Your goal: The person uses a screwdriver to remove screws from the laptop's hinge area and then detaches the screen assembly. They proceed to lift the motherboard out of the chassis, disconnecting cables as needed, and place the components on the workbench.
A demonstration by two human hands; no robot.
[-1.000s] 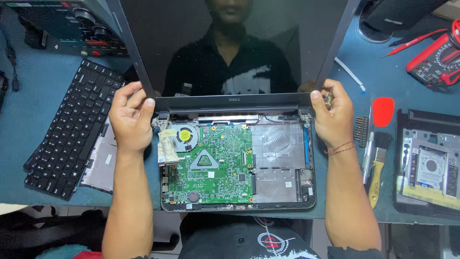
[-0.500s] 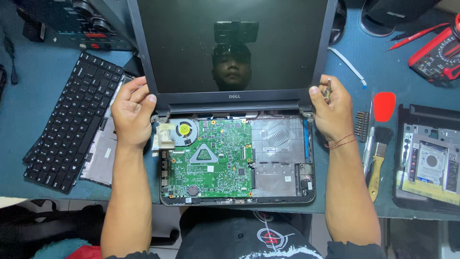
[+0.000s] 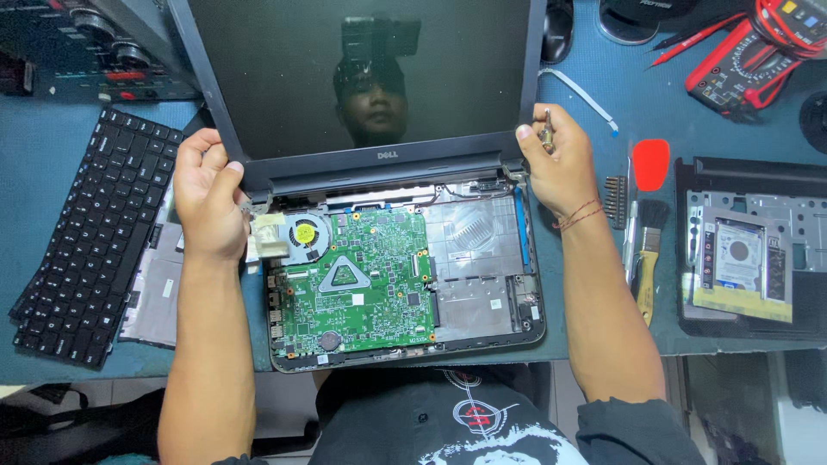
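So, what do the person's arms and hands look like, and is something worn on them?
Both forearms are bare, with no gloves on the left hand or the right hand. A thin reddish-brown thread bracelet circles the right wrist. Dark rolled sleeve fabric shows near the right elbow. The left wrist carries nothing.

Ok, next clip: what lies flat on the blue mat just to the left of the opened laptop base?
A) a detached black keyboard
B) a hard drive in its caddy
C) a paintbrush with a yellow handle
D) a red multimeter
A: the detached black keyboard lies left of the laptop base, beside the left hand; the brush, drive and meter sit on the right side.
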